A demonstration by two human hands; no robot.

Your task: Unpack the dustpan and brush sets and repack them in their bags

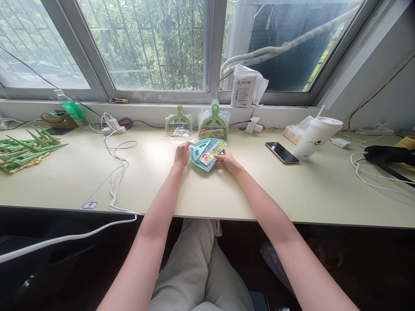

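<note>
Spiky green plastic pieces [30,149] lie at far left on the pale cream tabletop [324,192]. A green dustpan set in clear wrapping [179,125] stands by the windowsill. The left hand [182,155] pinches the handle end of a teal plastic dustpan-and-brush set with a yellow label [198,152], mid-table; the right hand's [227,161] fingers clamp its right edge. Farther right, a black phone [281,152] lies beside a white lidded cup [314,139].

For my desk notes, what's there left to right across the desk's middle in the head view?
Green pointed pieces, white cables, left hand, turquoise dustpan-and-brush set, right hand, black phone, white cup, black object.
</note>
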